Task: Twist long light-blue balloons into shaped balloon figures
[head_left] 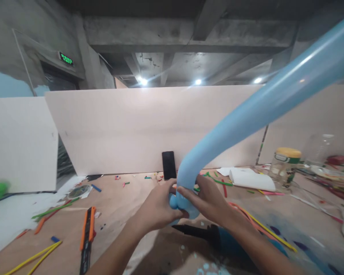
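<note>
A long light blue balloon (246,118) rises from between my two hands toward the upper right and runs out of view. Small twisted bubbles show at its lower end. My left hand (160,204) is closed around these bubbles from the left, its thumb underneath. My right hand (208,196) grips the balloon's lower part from the right, with its thumb across the front. Just below my hands lies a blue pump (232,240) with a black nozzle, partly covered by my right forearm.
An orange and black cutter (87,236) lies at the left, near uninflated balloons. A black phone (169,165) leans on the white board (149,130). At the right are a paper roll (252,180), a yellow-lidded jar (285,168) and a clear bottle (323,151).
</note>
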A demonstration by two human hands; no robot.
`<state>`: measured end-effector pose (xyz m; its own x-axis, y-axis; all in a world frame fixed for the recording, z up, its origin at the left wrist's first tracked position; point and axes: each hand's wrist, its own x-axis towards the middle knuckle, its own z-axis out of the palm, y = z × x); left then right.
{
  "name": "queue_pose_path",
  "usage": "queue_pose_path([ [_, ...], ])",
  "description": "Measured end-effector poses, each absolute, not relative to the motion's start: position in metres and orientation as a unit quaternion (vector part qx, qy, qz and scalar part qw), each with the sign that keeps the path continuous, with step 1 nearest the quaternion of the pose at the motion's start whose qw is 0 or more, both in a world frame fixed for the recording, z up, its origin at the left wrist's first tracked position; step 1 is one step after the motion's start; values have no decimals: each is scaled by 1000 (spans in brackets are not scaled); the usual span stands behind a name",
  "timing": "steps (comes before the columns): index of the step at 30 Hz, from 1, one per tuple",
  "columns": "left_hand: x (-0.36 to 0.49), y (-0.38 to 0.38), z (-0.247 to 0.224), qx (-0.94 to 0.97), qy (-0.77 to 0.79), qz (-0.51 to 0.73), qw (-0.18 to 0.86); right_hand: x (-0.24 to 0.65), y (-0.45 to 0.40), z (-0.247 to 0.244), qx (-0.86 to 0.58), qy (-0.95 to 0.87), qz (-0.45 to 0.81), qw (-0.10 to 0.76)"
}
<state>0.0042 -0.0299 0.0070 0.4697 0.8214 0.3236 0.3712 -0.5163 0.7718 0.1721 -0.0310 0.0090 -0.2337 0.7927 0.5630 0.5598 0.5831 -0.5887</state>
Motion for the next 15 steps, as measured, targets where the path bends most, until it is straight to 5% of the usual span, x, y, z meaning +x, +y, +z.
queue_pose_path([
  [9, -1, -31, 8, 831, 409, 313, 211, 170, -27, 7, -454, -710, 271, 465],
  [15, 2, -29, 5, 849, 361, 330, 199, 175, -14, -2, -380, -533, 566, 502],
])
